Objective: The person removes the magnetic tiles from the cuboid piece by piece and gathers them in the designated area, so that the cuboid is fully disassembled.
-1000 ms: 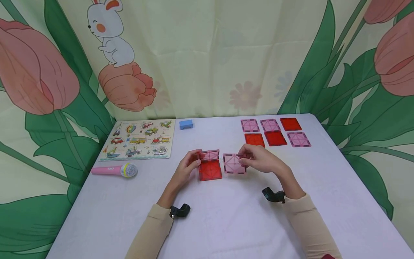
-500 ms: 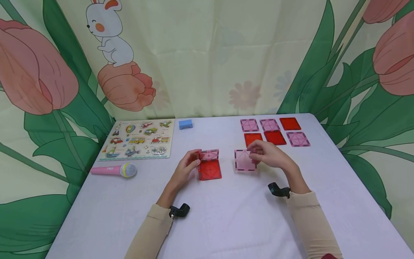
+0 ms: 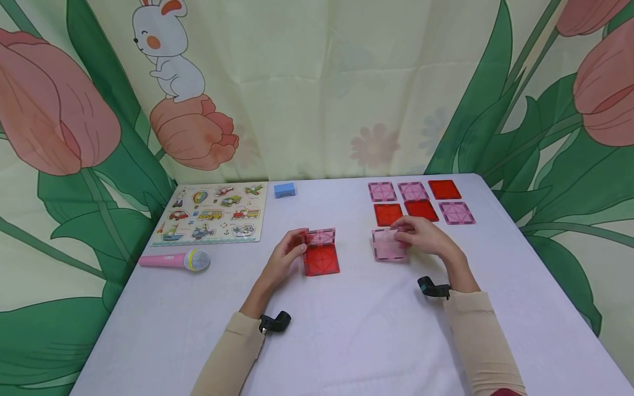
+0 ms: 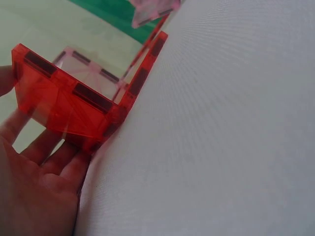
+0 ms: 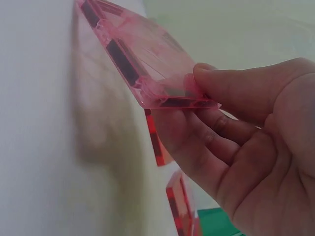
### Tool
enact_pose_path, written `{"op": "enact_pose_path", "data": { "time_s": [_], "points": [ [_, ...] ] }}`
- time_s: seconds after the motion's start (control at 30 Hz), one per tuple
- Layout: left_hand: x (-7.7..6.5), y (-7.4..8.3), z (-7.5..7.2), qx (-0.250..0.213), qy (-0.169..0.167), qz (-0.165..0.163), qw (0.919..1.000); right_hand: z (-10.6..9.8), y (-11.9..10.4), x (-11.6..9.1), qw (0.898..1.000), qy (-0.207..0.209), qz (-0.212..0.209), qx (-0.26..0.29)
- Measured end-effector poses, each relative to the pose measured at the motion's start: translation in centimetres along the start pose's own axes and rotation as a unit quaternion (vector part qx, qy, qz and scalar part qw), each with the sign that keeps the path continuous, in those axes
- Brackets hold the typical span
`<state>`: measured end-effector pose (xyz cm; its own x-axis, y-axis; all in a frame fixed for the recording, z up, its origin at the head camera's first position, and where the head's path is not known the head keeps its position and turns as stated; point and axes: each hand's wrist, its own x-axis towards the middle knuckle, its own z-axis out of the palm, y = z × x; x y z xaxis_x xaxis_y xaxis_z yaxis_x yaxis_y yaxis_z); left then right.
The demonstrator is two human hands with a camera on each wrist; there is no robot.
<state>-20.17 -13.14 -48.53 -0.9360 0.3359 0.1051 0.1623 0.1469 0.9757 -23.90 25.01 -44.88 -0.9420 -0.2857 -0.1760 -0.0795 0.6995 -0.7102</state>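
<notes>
Square see-through magnetic tiles are at both hands. My left hand [image 3: 287, 253] holds the side of a small joined structure: a red tile [image 3: 322, 260] flat on the table, a pink tile [image 3: 321, 237] upright at its back, and an upright red tile [image 4: 64, 96] on its left, with thumb and fingers at that tile's edges. To the right, my right hand [image 3: 425, 236] pinches a loose pink tile [image 5: 147, 54] by one edge, thumb on one face and fingers on the other. It is raised, its shadow on the cloth below.
Behind my right hand lie several flat tiles in two rows, among them a red tile [image 3: 444, 190] and a pink tile [image 3: 457, 213]. A picture puzzle board [image 3: 210, 213], a pink toy microphone [image 3: 175, 259] and a blue block [image 3: 284, 190] lie to the left on the white-covered table [image 3: 337, 341].
My right hand has carried the pink tile rightward, away from the joined tiles. The left hand and the structure it holds have stayed in place.
</notes>
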Motion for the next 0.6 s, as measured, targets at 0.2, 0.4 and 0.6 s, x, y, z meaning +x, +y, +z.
{"op": "enact_pose_path", "data": {
  "time_s": [0.2, 0.4, 0.6],
  "points": [
    [0.9, -2.6, 0.1, -0.002, 0.007, 0.002, 1.0000, -0.3, 1.0, 0.1, 1.000, 0.000, 0.023, -0.010],
    [0.9, -3.0, 0.0, -0.007, 0.011, 0.020, 0.9997, -0.3, 1.5, 0.2, 0.999, 0.004, 0.037, -0.018],
    [0.8, -2.9, 0.0, -0.002, 0.012, 0.020, 0.9997, -0.3, 1.8, 0.4, 0.997, 0.009, 0.070, -0.008]
  ]
}}
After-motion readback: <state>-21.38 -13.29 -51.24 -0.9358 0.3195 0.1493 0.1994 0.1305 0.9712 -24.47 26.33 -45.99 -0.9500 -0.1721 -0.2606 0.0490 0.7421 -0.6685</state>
